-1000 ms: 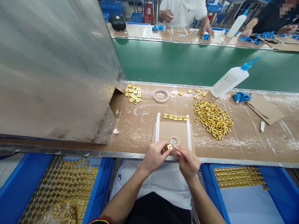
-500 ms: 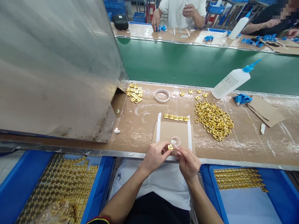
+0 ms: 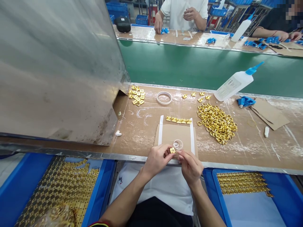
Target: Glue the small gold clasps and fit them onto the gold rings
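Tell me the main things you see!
Benches: two, brown, near and far
Metal panel: one, grey, left
Cardboard pad: one, brown, near bench
Dish: one, clear, on pad
Square row: five, gold, beyond pad
Ring pile: many, gold, right of pad
Loose squares: five, gold, beyond rings
Square pile: many, gold, beside panel
Hoop: one, white, near bench
Bottles: two, white and blue, both benches
Trays: at least two, blue, below bench
People: two, white and dark clothes, far side
Left hand: one, bare, holding gold square
Right hand: one, bare, beside it
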